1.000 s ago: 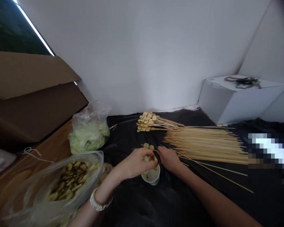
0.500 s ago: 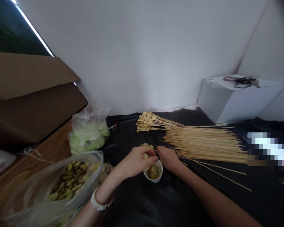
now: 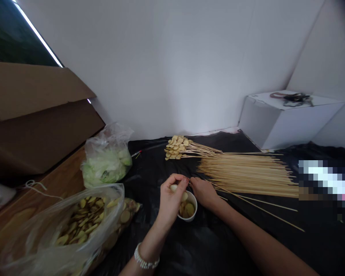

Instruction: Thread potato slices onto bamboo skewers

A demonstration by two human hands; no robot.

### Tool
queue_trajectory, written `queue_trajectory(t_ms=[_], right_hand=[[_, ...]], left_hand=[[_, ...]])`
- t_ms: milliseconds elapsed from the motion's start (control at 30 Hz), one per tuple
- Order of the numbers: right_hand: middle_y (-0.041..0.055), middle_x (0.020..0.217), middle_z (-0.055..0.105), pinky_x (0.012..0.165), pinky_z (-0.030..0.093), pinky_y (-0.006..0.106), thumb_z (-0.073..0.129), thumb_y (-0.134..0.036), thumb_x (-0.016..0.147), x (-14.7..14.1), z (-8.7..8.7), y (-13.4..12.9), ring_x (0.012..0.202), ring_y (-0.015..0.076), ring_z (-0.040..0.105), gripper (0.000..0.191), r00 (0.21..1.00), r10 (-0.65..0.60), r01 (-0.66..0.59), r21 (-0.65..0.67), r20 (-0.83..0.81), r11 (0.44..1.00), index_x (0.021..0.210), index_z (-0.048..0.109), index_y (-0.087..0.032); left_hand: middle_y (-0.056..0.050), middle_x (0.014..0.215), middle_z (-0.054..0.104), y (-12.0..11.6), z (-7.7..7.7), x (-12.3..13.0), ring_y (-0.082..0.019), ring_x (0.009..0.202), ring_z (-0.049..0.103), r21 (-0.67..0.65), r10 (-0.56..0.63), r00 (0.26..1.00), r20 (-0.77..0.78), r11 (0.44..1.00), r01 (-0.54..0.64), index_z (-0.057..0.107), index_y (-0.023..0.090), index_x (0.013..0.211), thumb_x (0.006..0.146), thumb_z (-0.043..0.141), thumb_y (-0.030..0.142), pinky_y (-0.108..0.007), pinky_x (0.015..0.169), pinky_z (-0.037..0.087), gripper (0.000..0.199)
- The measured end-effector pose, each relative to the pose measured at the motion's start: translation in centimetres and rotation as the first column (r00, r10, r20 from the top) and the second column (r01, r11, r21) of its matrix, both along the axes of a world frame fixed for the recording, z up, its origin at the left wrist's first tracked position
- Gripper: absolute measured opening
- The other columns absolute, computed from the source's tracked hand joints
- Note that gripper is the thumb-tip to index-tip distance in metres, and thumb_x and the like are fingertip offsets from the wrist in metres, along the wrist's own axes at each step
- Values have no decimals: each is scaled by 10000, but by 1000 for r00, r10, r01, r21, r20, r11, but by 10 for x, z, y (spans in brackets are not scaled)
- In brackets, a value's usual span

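A white paper cup (image 3: 187, 219) holding thin round potato slices (image 3: 188, 209) stands on the black sheet in front of me. Over its far left side, my left hand (image 3: 171, 201) is closed, with pale potato slices (image 3: 174, 188) showing between the fingers and palm. Its thumb and fingertips meet just left of my right fingers. My right hand (image 3: 203, 193) rests beyond the cup's right rim, fingers closed around a wooden skewer (image 3: 222, 197) whose end shows past the wrist. The skewer's tip is hidden by my left fingers.
Bare wooden skewers (image 3: 247, 174) lie in a wide row on the right. Finished skewers with potato slices (image 3: 176, 147) lie behind. On the left are an open bag of slices (image 3: 84, 218), a bag of lettuce (image 3: 107, 165) and a cardboard box (image 3: 40, 134). A white box (image 3: 287, 126) stands back right.
My left hand has turned more upright, and its fingertips have moved up and right to meet the right fingers at the skewer. My right hand stays nearly in place.
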State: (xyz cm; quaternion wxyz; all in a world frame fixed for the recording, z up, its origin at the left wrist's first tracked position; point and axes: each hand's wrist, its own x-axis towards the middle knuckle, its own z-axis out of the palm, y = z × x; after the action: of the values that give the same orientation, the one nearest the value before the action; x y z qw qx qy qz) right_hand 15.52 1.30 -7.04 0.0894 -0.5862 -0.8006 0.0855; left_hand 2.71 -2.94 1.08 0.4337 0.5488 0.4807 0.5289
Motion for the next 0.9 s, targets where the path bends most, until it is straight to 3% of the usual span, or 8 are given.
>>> queue_trajectory(t_ms=[133, 267, 400, 500, 733, 833, 900], right_hand=[[74, 941, 643, 637, 414, 269, 294, -297, 973, 0, 1, 0, 814, 193, 648, 273, 1000, 0, 0, -4, 3, 1000, 995, 543, -188], [70, 950, 638, 636, 414, 262, 303, -269, 969, 0, 1, 0, 818, 185, 645, 251, 1000, 2, -2, -9, -1, 1000, 1005, 539, -192], [63, 950, 634, 641, 418, 263, 310, -251, 963, 0, 1, 0, 814, 181, 644, 237, 1000, -1, 1, -13, -1, 1000, 999, 537, -193], [68, 958, 628, 660, 422, 266, 339, -250, 954, 0, 1, 0, 843, 181, 639, 210, 1000, 3, -3, -25, -2, 1000, 990, 536, -189], [67, 971, 629, 678, 425, 261, 371, -261, 944, 0, 3, -1, 861, 172, 633, 188, 1000, 6, -7, -59, -17, 998, 989, 538, -186], [61, 957, 633, 669, 423, 256, 375, -245, 940, 0, 4, -1, 855, 173, 637, 181, 1000, 11, -12, -43, -11, 999, 988, 540, -188], [64, 961, 634, 666, 422, 256, 381, -233, 936, 0, 4, -1, 849, 177, 641, 177, 1000, 12, -12, -30, 0, 999, 1004, 538, -188]], left_hand=[[-52, 786, 606, 0, -2, -3, -172, 786, 553, 64, -36, 997, -71, 997, 41, 624, 159, 691, 781, 610, 408, -275, 708, 450, 265], [-75, 848, 628, -1, -3, -1, -178, 806, 562, 58, -74, 997, 9, 996, 73, 649, 150, 697, 830, 543, 414, -275, 703, 452, 315], [-77, 840, 658, -4, -6, -1, -179, 799, 580, 19, -88, 994, 64, 996, 87, 660, 142, 718, 868, 482, 421, -286, 740, 452, 363], [-84, 860, 677, -8, -5, -5, -190, 817, 601, -15, -170, 983, 63, 985, 171, 690, 139, 794, 887, 454, 418, -304, 781, 455, 377], [-112, 1092, 655, -17, 11, -13, -210, 842, 632, -162, -351, 936, -9, 924, 345, 688, 144, 988, 871, 440, 504, -332, 770, 497, 453], [-111, 1032, 678, -13, 14, -19, -225, 876, 632, -139, -373, 920, -123, 924, 356, 669, 161, 1059, 879, 447, 469, -340, 749, 506, 421], [-99, 1036, 681, -9, 14, -25, -230, 945, 617, -52, -338, 888, -313, 939, 340, 677, 195, 1057, 861, 516, 396, -363, 818, 488, 323]])
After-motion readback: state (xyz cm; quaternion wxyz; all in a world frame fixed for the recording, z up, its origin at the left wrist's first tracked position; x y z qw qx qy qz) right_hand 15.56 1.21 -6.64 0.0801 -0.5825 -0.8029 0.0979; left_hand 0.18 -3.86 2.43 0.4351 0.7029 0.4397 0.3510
